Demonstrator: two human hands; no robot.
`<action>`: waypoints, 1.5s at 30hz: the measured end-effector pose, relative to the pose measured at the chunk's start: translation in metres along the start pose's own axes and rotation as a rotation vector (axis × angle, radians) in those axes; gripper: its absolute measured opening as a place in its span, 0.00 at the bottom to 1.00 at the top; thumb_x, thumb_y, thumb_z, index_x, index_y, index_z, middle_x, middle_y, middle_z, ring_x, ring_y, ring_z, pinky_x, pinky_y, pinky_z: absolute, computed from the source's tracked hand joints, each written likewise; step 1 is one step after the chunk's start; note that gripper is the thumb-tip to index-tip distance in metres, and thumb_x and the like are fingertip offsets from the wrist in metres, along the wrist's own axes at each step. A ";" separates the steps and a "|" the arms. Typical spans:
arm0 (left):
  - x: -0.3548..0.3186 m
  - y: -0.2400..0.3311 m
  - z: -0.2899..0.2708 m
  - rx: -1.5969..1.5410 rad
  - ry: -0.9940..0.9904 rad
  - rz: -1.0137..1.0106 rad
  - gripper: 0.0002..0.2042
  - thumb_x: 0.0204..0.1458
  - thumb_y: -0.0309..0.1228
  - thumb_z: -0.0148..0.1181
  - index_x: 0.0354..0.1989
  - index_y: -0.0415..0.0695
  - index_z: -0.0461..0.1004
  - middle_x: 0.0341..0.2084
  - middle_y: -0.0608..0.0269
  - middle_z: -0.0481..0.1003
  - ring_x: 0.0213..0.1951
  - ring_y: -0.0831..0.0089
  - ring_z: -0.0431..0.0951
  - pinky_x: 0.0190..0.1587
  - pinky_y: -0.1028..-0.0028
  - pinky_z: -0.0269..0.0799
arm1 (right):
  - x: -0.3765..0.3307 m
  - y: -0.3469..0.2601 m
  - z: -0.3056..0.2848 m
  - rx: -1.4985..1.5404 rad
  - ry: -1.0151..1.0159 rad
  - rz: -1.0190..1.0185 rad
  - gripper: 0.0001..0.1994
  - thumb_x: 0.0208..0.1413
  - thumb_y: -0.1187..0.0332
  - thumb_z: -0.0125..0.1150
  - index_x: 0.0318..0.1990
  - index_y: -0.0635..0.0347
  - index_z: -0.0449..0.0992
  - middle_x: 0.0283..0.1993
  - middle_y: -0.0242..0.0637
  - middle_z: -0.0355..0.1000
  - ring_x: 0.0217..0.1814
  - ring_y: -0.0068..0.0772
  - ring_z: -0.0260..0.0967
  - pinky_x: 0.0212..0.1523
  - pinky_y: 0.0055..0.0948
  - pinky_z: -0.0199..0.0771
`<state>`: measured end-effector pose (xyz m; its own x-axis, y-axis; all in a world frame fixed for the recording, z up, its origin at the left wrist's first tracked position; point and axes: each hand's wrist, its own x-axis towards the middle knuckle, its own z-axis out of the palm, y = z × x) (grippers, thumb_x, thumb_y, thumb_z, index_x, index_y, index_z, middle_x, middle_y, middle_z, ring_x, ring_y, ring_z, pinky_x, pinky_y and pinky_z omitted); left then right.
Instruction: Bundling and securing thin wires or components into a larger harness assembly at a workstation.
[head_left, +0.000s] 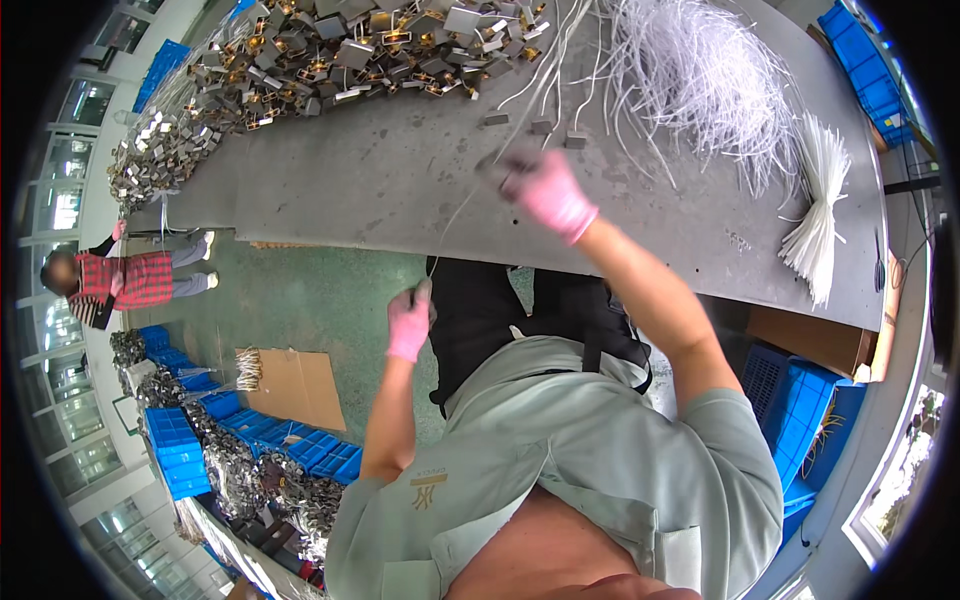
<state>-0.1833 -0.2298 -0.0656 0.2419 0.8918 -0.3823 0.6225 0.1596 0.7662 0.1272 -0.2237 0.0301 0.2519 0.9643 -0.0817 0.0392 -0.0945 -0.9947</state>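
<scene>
My left hand (408,322), in a pink glove with dark fingertips, is closed on the end of a thin white cord (447,230) just off the table's near edge. From there the cord runs up over the grey table (350,190). My right hand (548,195), gloved alike, is above the tabletop beside the cord; motion smears its fingers, so I cannot make out what they hold. Past it lie three small grey blocks (576,140), near the ends of pale cords (545,80).
Metal blocks with copper-coloured parts (370,50) are heaped at the far left. Loose white strands (700,80) and a tied white bundle (825,200) lie at the right. Blue crates (175,440) stand on the floor. A person in a checked apron (140,278) stands at the left.
</scene>
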 end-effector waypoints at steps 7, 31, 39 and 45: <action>0.039 0.125 0.045 -0.331 0.090 0.284 0.23 0.62 0.47 0.43 0.32 0.37 0.73 0.18 0.62 0.72 0.21 0.72 0.71 0.25 0.71 0.66 | -0.035 0.008 0.047 0.040 -0.105 0.007 0.12 0.57 0.64 0.58 0.34 0.67 0.78 0.25 0.44 0.74 0.27 0.28 0.72 0.32 0.30 0.73; 0.180 0.194 0.042 0.113 0.060 0.713 0.10 0.48 0.31 0.60 0.35 0.36 0.74 0.26 0.57 0.77 0.29 0.70 0.77 0.32 0.71 0.70 | -0.023 0.040 -0.178 0.074 0.429 0.192 0.17 0.60 0.63 0.56 0.48 0.68 0.71 0.27 0.39 0.75 0.17 0.23 0.67 0.14 0.26 0.64; 0.036 0.061 -0.001 0.165 -0.032 0.466 0.10 0.49 0.33 0.56 0.27 0.37 0.72 0.21 0.57 0.72 0.24 0.72 0.70 0.28 0.70 0.66 | 0.014 0.019 -0.019 0.623 -0.015 0.154 0.18 0.62 0.66 0.52 0.55 0.68 0.68 0.47 0.42 0.74 0.41 0.30 0.74 0.37 0.27 0.72; -0.057 -0.031 -0.009 0.029 -0.076 0.427 0.09 0.46 0.31 0.57 0.23 0.37 0.72 0.20 0.56 0.72 0.24 0.65 0.74 0.29 0.70 0.68 | 0.060 0.016 0.036 0.824 -0.083 0.186 0.20 0.62 0.64 0.52 0.57 0.69 0.65 0.51 0.50 0.72 0.47 0.41 0.75 0.37 0.33 0.75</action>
<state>-0.2232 -0.2821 -0.0632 0.5358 0.8412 -0.0722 0.4754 -0.2299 0.8492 0.1081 -0.1580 0.0070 0.1118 0.9689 -0.2208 -0.7207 -0.0739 -0.6893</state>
